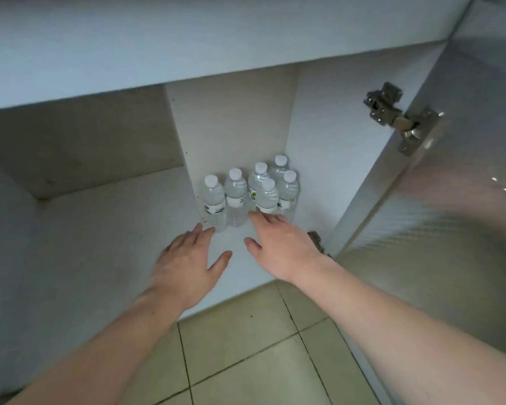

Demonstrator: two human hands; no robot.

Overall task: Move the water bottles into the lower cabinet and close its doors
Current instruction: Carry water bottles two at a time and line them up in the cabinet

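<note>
Clear plastic bottles (236, 197), matt white cabinet (234, 121), shiny metal hinge (398, 118)

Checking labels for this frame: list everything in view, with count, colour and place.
water bottles: six, clear with white caps, upright in a cluster at the back right of the cabinet floor
lower cabinet: one, white inside, open, with a vertical divider panel behind the bottles
cabinet door: one in view, grey and glossy, swung open on the right
hinges: two, metal, upper one on the door's inner edge, lower one partly hidden behind the right wrist
floor tiles: several, pale yellow-green with dark grout, in front of the cabinet
left hand: one, bare, open, empty, just short of the leftmost bottle
right hand: one, bare, open, empty, fingertips at the front bottles' bases
</note>
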